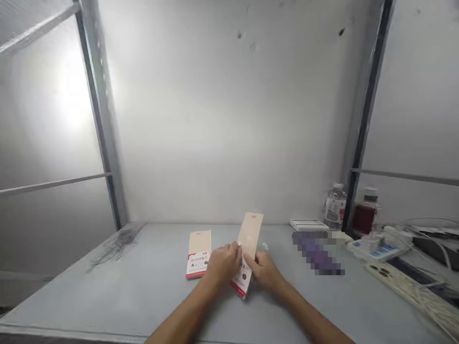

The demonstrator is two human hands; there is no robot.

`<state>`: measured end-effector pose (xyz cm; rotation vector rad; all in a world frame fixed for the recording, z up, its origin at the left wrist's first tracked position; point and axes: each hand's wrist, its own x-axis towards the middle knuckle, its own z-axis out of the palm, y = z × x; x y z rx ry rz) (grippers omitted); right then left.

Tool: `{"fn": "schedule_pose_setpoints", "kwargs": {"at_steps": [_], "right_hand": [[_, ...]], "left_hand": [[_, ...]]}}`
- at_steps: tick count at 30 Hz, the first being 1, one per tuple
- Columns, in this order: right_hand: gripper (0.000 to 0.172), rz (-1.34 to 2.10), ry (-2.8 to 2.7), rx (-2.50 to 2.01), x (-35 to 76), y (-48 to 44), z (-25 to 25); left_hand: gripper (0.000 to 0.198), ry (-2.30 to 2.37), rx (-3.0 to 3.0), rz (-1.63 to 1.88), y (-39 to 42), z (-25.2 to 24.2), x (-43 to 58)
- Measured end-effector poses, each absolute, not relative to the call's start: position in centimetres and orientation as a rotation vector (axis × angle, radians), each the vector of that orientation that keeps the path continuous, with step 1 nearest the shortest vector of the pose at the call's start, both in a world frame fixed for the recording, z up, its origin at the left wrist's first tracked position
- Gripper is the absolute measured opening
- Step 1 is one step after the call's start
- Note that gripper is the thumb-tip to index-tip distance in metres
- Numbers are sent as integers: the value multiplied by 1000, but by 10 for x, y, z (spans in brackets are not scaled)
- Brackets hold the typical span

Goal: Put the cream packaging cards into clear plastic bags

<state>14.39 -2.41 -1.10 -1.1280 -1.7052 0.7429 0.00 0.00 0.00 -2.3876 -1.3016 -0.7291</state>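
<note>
Watching remotely, I see left hand (pixel 224 263) and right hand (pixel 267 271) fingers clasping a packet (pixel 250 231), well clear of the table's left edge (pixel 53 281).

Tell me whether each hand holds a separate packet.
No: the left hand and right hand both grip one packet, while the other packet lies on the table.

It's a walled-in work booth, more workshop than home: scuffed pale panels (pixel 229 119) closing in behind the far edge of the grey table (pixel 143 291) and along both sides, bare metal posts (pixel 93 102) climbing by the far corners! Over to the far right corner, a plastic bottle (pixel 335 210) stands, and loose white cables (pixel 447 258) clutter the right edge. Which trade, I can't tell.
</note>
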Motion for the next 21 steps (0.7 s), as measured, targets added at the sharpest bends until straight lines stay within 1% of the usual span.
{"fn": "schedule_pose_setpoints", "kwargs": {"at_steps": [5,9,15,21], "right_hand": [[39,660,-1713,-1115,141,-26,-8],[33,621,-1694,-1065,144,-27,-8],[25,553,-1748,-1080,147,-31,-3],[21,518,-1833,-1121,150,-32,-1]], "left_hand": [[24,-1265,-2450,-769,-1,5,-4],[28,-1171,-2563,-775,-1,8,-8],[27,-1195,-2665,-674,-5,10,-8],[24,-1257,-2698,-566,-10,14,-4]]}}
